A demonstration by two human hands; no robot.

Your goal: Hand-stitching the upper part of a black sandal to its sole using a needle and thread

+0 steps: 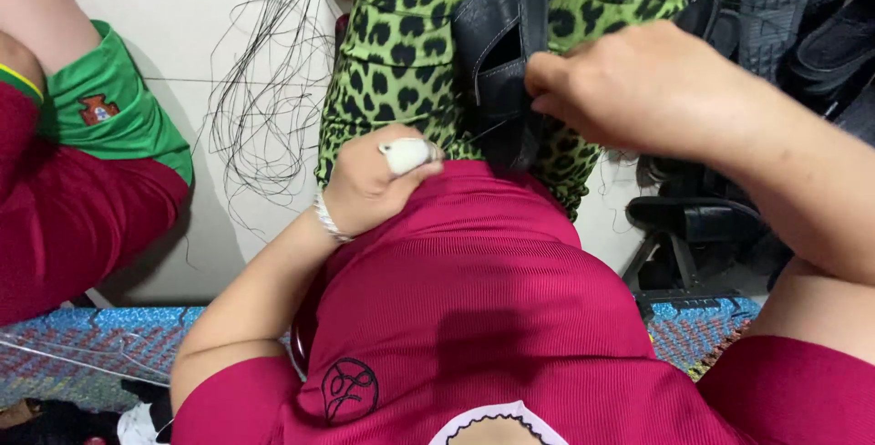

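Note:
I look straight down over my crimson ribbed shirt (492,299) at my lap in green leopard-print trousers (401,53). A dark blue leather piece (497,53) with stitched seams lies between my knees. My right hand (629,85) has its fingers pinched together at the edge of that leather piece. My left hand (369,185) rests closed against my lap and shirt, its thumb wrapped in white tape (407,153), with a beaded bracelet (326,219) at the wrist. Whether a needle or thread is held is too small to tell.
A tangle of thin black threads (260,108) lies on the pale floor to the left. Another person's leg in red and green shorts (91,163) is at the far left. Dark shoe soles and leather parts (793,17) pile up at the right. A woven blue mat (91,349) runs below.

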